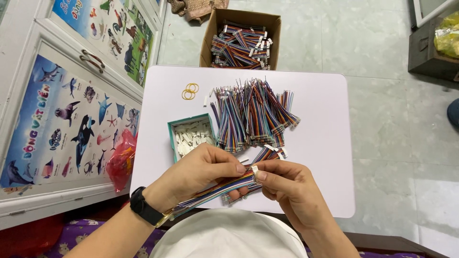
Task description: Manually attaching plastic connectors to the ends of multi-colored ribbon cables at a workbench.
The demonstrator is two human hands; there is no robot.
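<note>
Our right hand (pixel 287 188) pinches a small white plastic connector housing (pixel 255 170) between thumb and forefinger, the fingers (pixel 266 175) closed narrow on it. The left hand (pixel 201 174) is closed around a flat multicoloured ribbon of thin insulated wires (pixel 215 191), thumb on top near the wire tips, which meet the housing right at the fingertips — whether they are seated inside it we cannot tell. The ribbon trails back across the left wrist, past a black wristwatch (pixel 143 206).

We judge the step in hand to be fitting the wire end into the housing; the next move would seem to call for keeping the tips level and pressing them straight in with the right hand steady.

Just beyond the hands, on the pale lilac counter (pixel 325 157), lies a large heap of similar multicoloured wire bundles (pixel 253 114), and beside it to the left a small teal cardboard box of loose white housings (pixel 191 134). A few yellow rubber bands (pixel 190 91) lie near the far edge. On the tiled floor past the counter stands a brown cardboard carton (pixel 240 40) filled with more wire bundles — well apart from the hands.
</note>
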